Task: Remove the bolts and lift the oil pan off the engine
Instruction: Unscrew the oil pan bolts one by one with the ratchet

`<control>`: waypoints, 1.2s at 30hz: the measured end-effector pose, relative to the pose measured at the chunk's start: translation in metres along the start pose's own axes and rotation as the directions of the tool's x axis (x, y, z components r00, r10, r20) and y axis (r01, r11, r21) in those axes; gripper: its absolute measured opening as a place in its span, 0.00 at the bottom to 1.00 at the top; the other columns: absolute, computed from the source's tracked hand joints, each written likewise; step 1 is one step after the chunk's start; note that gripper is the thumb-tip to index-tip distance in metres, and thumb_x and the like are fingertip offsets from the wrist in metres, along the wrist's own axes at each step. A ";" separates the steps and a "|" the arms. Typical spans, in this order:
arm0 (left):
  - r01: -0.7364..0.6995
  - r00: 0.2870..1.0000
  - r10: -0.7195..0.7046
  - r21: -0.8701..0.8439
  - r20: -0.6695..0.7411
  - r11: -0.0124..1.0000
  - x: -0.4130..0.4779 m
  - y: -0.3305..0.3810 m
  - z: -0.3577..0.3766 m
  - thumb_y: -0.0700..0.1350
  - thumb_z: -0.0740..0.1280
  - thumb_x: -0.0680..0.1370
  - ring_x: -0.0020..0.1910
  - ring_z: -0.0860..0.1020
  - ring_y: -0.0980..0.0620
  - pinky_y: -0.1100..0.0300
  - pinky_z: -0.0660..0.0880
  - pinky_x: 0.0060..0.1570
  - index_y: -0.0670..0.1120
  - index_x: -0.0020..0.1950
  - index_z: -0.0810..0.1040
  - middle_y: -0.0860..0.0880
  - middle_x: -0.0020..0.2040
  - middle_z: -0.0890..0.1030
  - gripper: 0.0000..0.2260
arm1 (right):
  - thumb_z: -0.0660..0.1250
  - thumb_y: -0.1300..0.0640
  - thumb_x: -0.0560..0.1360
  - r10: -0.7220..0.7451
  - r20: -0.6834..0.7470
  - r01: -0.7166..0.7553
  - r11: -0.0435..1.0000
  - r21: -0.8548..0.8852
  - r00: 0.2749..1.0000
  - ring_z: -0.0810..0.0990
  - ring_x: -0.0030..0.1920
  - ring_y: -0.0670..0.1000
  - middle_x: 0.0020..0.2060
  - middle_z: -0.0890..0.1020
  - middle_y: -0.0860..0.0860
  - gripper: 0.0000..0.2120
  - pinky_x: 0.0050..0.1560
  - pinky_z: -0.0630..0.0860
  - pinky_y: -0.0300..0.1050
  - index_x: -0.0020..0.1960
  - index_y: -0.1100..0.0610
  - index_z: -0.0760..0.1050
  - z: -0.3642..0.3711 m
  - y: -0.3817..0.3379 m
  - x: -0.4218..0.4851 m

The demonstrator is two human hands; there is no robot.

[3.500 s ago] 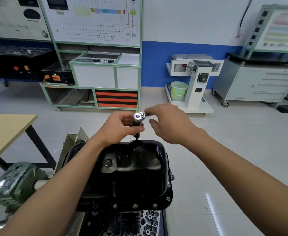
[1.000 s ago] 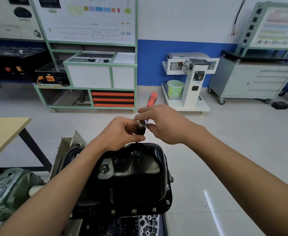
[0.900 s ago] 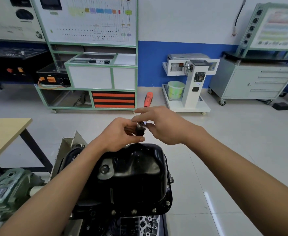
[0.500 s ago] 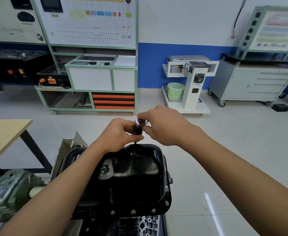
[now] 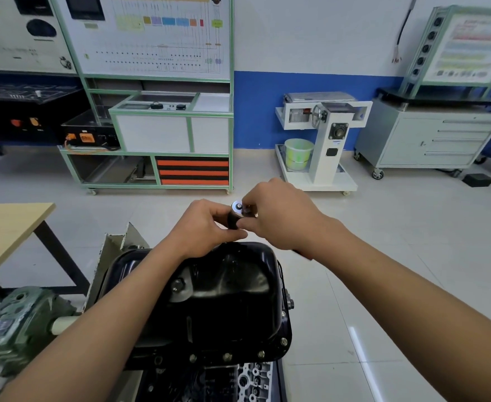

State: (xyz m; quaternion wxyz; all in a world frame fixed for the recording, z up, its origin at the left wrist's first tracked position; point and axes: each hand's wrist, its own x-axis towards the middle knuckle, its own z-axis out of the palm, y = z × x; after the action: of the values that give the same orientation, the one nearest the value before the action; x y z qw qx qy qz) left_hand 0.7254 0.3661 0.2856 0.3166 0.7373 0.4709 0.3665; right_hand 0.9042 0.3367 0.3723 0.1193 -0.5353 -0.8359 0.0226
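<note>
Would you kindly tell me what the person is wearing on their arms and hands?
Nothing that shows. The left hand and right hand are gloveless, with no rings visible. The left forearm and right forearm are bare to the frame's edge: no sleeves, watch or wristband in view.

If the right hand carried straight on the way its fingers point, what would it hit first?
The right hand pinches the ratchet at its head. Pushing on leftward, it would probably meet the left hand, which grips the same ratchet just below.
</note>
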 end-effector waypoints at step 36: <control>-0.130 0.639 -0.313 0.500 0.703 0.856 0.078 -0.075 0.010 0.35 0.66 0.75 0.47 0.80 0.47 0.51 0.79 0.52 0.50 0.54 0.83 0.51 0.46 0.83 0.13 | 0.63 0.70 0.65 0.338 -0.171 -0.236 0.868 0.437 0.926 0.79 0.48 0.56 0.43 0.80 0.48 0.18 0.48 0.79 0.54 0.42 0.46 0.76 0.044 0.049 0.074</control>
State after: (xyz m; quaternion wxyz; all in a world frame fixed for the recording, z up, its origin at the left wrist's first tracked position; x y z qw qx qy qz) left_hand 0.7214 0.4641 0.2380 0.2981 0.8517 0.4097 -0.1338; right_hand 0.9088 0.4285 0.3343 0.3247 -0.6160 -0.7022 0.1489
